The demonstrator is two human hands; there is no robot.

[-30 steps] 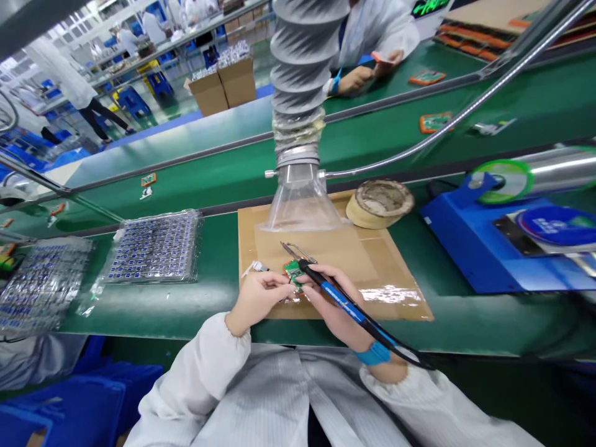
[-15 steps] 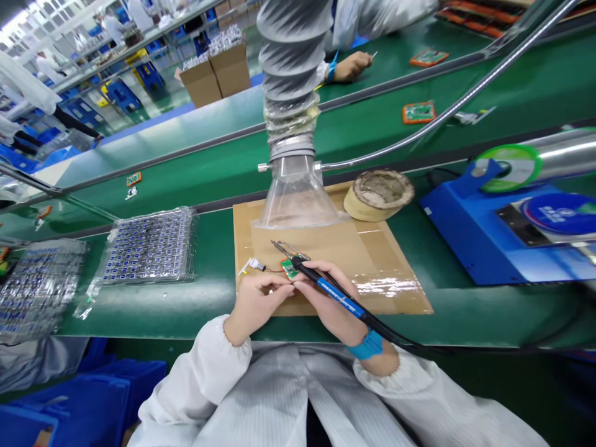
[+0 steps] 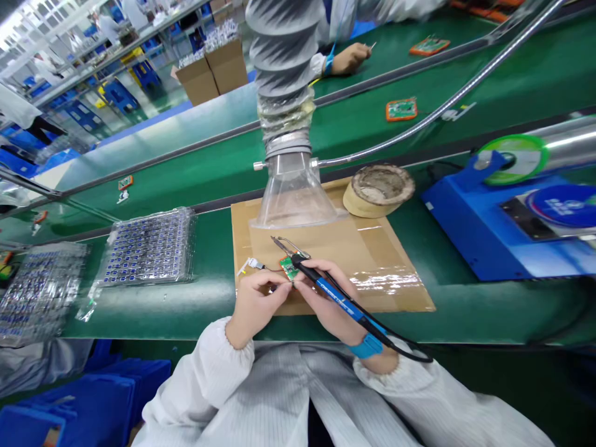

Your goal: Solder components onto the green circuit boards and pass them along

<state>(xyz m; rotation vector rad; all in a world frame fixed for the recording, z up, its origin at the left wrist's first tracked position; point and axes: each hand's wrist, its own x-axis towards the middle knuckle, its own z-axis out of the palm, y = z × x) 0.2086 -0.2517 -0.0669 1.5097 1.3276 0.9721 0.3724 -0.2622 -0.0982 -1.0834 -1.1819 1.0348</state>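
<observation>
A small green circuit board in an orange frame lies on the cardboard sheet, partly covered by my fingers. My left hand is closed, thumb and forefinger pinched at the board's near edge. Whatever tiny part sits between the fingertips is too small to make out. My right hand grips a blue and black soldering iron, its metal tip and curved guide pointing up and left over the board. The right fingertips also meet the board's near edge. A thin wire links the board to a white connector on its left.
A clear fume hood hangs just beyond the board. Behind right stands a round pot; farther right is a blue solder feeder. Clear trays of parts lie left. Boards rest on the green belt, near another person's hand.
The board on the far belt has shifted left. My fingertips have parted slightly at the board's near edge; the soldering iron has hardly moved, while its cable now curves out past my wrist.
</observation>
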